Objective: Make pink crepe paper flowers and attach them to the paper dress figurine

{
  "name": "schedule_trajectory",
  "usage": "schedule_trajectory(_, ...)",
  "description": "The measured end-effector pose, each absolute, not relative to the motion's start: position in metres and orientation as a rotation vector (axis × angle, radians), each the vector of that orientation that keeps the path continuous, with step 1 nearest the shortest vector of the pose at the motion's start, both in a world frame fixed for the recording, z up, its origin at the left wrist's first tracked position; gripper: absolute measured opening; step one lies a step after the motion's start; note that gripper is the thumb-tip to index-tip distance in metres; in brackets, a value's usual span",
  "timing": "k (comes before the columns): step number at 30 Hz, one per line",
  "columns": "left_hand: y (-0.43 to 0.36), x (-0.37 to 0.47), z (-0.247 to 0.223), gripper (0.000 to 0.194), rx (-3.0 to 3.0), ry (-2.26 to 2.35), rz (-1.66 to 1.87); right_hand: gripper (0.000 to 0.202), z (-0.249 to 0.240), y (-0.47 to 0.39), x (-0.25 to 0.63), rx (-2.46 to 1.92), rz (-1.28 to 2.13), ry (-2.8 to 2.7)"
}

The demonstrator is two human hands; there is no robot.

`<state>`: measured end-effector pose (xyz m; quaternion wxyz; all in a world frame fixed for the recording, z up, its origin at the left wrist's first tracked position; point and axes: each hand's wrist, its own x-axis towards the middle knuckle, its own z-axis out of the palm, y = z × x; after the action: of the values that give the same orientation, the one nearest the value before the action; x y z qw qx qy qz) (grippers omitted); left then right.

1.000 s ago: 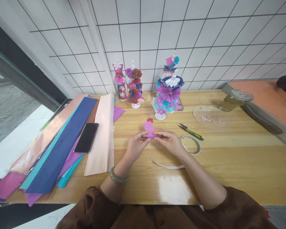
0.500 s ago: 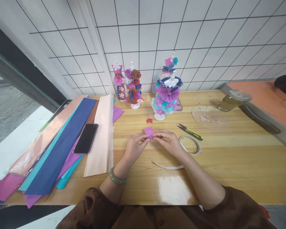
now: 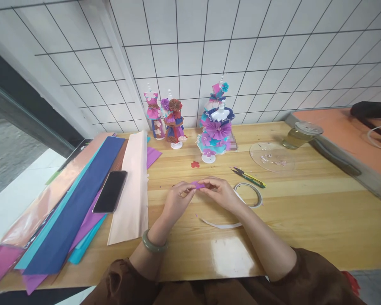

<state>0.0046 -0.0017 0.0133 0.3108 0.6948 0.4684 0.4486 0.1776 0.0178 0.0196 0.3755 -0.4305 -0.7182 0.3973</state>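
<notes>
Between my two hands is a small piece of purple paper [image 3: 198, 185], now a narrow folded strip. My left hand [image 3: 179, 199] pinches its left end between thumb and fingers. At the right end, my right hand [image 3: 220, 194] pinches it the same way. A red paper flower [image 3: 194, 164] lies on the table just beyond my fingers. Near my right hand are a roll of white tape [image 3: 258, 196] and yellow-green thread snips [image 3: 251, 178]. The tape's loose end [image 3: 220, 225] curls under my right forearm.
Coloured paper sheets [image 3: 79, 203] are piled on the left, with a phone [image 3: 110, 192] on top. Small dress forms in paper dresses [image 3: 217, 129] stand by the tiled wall. To the right are a clear plate [image 3: 257, 163] with small beads and a lidded cup [image 3: 300, 136] of yellowish liquid.
The purple paper stood up as a small square before; it is now folded down into a narrow strip between my fingers. The camera view has shifted slightly.
</notes>
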Motion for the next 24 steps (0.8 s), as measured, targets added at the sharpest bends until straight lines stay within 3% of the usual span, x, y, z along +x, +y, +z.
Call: schedule_trajectory(24,0.0023,0.0079,0.0089,0.014,1.317,1.106,1.170,0.019,0.0214,0.0183,0.1732,-1.098,1.165,-1.665)
